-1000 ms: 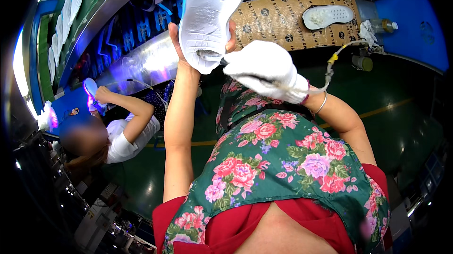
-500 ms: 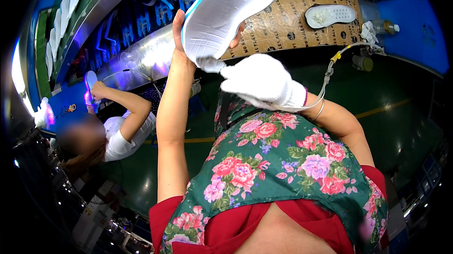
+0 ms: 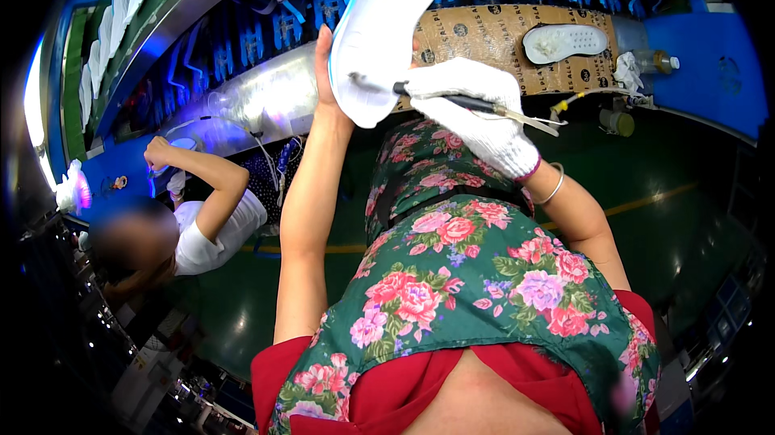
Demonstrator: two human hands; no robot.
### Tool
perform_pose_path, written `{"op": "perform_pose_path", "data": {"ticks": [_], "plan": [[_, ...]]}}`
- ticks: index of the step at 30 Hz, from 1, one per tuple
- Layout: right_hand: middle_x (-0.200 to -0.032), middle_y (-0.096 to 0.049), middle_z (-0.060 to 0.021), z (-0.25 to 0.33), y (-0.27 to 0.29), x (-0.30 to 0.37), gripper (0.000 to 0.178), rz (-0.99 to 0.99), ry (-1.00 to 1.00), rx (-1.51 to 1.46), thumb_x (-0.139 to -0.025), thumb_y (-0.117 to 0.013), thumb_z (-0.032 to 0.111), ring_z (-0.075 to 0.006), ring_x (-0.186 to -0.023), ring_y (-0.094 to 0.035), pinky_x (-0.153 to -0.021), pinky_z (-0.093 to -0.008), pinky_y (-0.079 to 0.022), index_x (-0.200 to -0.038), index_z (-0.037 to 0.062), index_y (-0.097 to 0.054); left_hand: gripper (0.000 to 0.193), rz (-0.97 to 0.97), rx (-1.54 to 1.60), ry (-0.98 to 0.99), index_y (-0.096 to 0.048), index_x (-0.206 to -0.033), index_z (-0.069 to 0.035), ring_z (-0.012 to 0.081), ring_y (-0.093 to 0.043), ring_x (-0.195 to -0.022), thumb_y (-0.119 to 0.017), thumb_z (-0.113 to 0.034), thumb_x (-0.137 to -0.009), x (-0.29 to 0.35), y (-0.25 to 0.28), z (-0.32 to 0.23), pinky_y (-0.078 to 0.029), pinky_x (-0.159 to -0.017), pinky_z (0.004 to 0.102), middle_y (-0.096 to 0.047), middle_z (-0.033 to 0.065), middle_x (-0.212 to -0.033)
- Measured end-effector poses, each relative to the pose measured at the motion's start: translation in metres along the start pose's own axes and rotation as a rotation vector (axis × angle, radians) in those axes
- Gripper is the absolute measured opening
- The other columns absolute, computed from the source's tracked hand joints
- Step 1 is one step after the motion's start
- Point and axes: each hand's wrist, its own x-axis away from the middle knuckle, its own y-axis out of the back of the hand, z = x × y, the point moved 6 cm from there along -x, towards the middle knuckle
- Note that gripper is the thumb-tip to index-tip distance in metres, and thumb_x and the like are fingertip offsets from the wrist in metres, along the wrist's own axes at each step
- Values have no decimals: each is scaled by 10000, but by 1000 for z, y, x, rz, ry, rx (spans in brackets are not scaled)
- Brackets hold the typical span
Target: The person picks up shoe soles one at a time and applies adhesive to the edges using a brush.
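Note:
My bare left hand [image 3: 324, 63] holds up a white shoe sole [image 3: 387, 23] with a pale blue rim, its underside with small holes facing me. My right hand [image 3: 476, 108], in a white knitted glove, grips a thin dark-handled brush [image 3: 468, 101] whose tip touches the lower end of the sole. A bracelet sits on my right wrist. My lap below is covered by a green apron with pink and red flowers.
A brown cardboard-covered bench [image 3: 492, 31] carries another white sole [image 3: 563, 42] and a small bottle [image 3: 650, 62]. A conveyor with blue racks [image 3: 266, 31] curves away left. A co-worker in a white shirt [image 3: 210, 233] sits at left, an arm raised to the line. Green floor lies below.
My left hand has tilted the sole further right and up. My gloved right hand has turned, so the brush now shows, its tip at the sole's lower end.

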Motion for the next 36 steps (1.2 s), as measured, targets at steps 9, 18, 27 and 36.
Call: {"op": "perform_pose_path", "data": {"ticks": [9,18,27,36], "plan": [[-966,-741,-65,12,54,-59,252,-96,503,750,-798,-758,112,-234,-861,-701,-758,-327,-565,-1047,148,-759,906,-52,87,120,-389,-1482,-83,357,-539,-857,-389,-757,-877,20,-1,45,-465,-725,458,-550,241,-1188],[-960,-743,-125,1,-3,15,184,216,-174,-252,-779,-764,15,-223,-847,-715,-750,-328,-563,-963,14,-757,986,-114,-91,-40,-367,-1490,-51,367,-581,-913,-492,-760,-818,22,28,5,-497,-770,488,-562,243,-1209],[-1151,-687,-185,-3,72,-30,218,-234,-112,-933,-863,-649,-12,-226,-972,-670,-800,-321,-545,-1078,-15,-686,970,-90,-251,-12,-393,-1438,42,379,-644,-1095,-716,-535,-727,39,31,17,-551,-934,447,-583,256,-1272],[-1120,-683,-191,40,57,-91,281,-216,17,-919,-906,-658,78,-142,-745,-600,-598,-202,-445,-1164,-29,-640,964,-145,-351,42,-423,-1419,33,357,-661,-1027,-711,-554,-711,42,10,41,-559,-896,436,-609,234,-1219]]}}
